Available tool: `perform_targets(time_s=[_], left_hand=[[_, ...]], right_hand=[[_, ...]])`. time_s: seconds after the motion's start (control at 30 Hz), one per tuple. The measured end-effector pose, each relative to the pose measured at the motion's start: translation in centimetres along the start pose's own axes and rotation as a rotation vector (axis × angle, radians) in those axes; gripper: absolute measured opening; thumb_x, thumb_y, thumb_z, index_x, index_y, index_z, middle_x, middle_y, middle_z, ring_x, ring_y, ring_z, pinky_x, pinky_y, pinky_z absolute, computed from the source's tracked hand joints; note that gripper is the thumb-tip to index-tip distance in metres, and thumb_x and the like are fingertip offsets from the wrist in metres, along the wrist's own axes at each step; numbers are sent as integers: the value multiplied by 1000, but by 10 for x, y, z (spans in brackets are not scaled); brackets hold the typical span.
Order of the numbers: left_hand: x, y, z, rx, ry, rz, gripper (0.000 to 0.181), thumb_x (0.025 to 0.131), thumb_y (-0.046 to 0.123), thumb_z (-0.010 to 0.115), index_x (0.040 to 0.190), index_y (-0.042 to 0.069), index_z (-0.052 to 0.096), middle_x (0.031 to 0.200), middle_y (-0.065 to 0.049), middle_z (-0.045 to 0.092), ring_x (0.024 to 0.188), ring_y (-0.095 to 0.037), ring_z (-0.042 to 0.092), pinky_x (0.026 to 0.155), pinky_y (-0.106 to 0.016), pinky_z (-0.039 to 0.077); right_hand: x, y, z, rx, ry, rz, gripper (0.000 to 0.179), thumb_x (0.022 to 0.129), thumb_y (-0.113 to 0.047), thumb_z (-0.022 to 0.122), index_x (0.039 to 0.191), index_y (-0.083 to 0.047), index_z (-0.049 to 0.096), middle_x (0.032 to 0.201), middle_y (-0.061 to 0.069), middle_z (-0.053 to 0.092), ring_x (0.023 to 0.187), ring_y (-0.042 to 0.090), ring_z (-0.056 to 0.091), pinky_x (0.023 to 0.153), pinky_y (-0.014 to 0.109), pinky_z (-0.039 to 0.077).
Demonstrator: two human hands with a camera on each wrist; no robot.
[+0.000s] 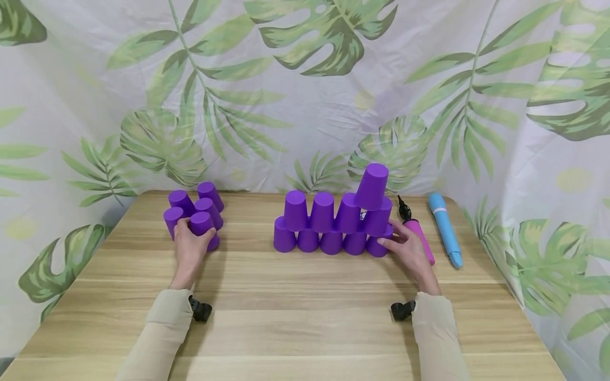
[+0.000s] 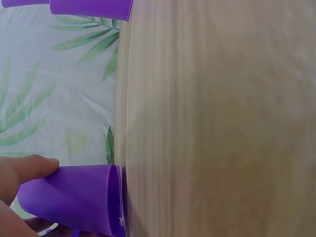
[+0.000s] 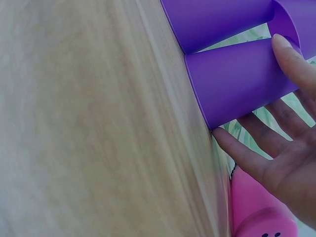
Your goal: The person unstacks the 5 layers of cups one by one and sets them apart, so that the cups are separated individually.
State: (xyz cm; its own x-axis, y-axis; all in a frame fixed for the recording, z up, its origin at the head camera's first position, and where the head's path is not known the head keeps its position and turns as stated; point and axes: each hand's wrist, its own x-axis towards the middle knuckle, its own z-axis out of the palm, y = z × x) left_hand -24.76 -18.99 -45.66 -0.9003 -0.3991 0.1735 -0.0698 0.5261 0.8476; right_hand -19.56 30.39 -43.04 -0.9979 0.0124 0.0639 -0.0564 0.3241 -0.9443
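On the left side, my left hand [image 1: 187,248] grips an upside-down purple cup [image 1: 201,222] at the front of a loose group, with thumb and fingers on its sides. In the left wrist view that cup [image 2: 74,195] has its rim down by the table. My right hand [image 1: 411,250] touches the bottom-right purple cup [image 1: 376,247] of a stacked wall, its fingers fairly straight along the side. The right wrist view has the thumb near that cup's [image 3: 237,81] upper end. Two rows of cups stand in the wall, with a single cup [image 1: 373,186] on top at the right.
Several upside-down purple cups [image 1: 181,202] stand around my left hand. Right of the wall lie a pink pump [image 1: 421,241] with a black tip and a blue pump-like tube [image 1: 445,230]. A leaf-print cloth [image 1: 305,106] hangs behind the wooden table [image 1: 305,317].
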Motion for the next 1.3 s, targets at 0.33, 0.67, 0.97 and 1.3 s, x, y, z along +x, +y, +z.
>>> perform_targets(time_s=[0.33, 0.67, 0.97, 1.3], left_hand=[[-2, -3, -9, 71, -21, -6, 65, 81, 11, 70, 132, -12, 35, 127, -35, 43, 119, -48, 42, 103, -57, 32], [-3, -4, -13, 97, -54, 2, 66, 83, 11, 70, 134, -12, 33, 127, -37, 42, 118, -50, 43, 102, -59, 33], [-15, 6, -21, 146, -62, 48, 80, 82, 13, 74, 142, -7, 25, 134, -37, 36, 120, -52, 41, 97, -65, 35], [-48, 81, -11, 68, 145, 412, 66, 78, 4, 78, 132, -6, 42, 129, -29, 42, 119, -46, 41, 102, -55, 34]], right_hand=[[11, 30, -2, -15, 15, -4, 66, 85, -22, 75, 143, -10, 45, 135, 18, 54, 117, 36, 56, 85, 17, 47], [11, 30, -2, -15, 18, -1, 66, 85, -22, 75, 143, -11, 46, 134, 18, 55, 116, 35, 56, 86, 18, 46], [0, 3, -1, 1, 1, -1, 62, 86, -9, 71, 142, -2, 45, 135, 24, 52, 117, 42, 54, 84, 19, 46], [13, 31, -3, 0, 10, -11, 66, 85, -21, 75, 143, -10, 46, 134, 18, 55, 116, 36, 56, 84, 18, 47]])
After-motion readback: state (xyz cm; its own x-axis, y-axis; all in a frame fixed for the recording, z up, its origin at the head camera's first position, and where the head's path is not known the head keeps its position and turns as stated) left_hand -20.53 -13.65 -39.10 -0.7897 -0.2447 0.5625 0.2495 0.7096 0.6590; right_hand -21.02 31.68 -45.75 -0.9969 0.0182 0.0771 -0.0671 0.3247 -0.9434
